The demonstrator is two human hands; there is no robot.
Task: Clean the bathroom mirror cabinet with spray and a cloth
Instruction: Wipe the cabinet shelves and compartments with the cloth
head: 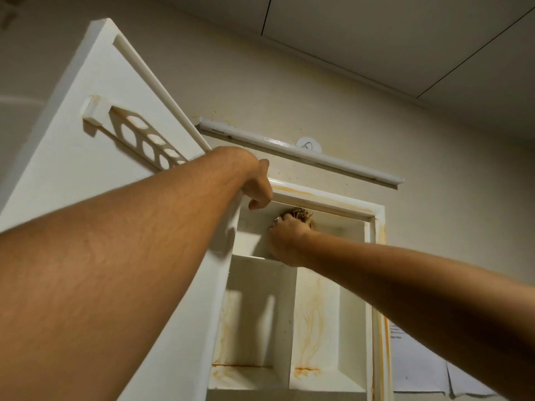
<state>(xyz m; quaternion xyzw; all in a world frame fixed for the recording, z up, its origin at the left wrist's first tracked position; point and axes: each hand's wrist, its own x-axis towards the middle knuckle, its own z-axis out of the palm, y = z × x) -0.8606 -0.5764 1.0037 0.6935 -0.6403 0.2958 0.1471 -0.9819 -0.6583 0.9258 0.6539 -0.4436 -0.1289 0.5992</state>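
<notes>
- Swinging wide at the far left, the cabinet door stands open, its white inner face turned to the camera; a holder with oval holes is fixed across it, and orange stains mark its edge.
- Reaching up from 8 o'clock, the left arm ends in the left hand, which is curled over the top left corner of the cabinet. The fingers are bent tight around the frame's edge, thumb up, gripping the corner where door and frame meet.
- Behind that hand, at about 12 o'clock, a long white tube light is fixed to the wall above the cabinet, with a small round white fitting just behind it.
- In the middle, the open cabinet shows a top shelf and, below it, two upright compartments split by a divider. Rust-coloured streaks run down the back walls and pool on the bottom ledges.
- Coming in from 4 o'clock, the right hand is closed in a fist inside the top shelf, clenched around a frayed brownish cloth. The cloth is pressed up against the underside of the cabinet's top panel, just right of the left hand.
- At the far right, around 4 o'clock, sheets of paper hang on the wall beside the cabinet.
</notes>
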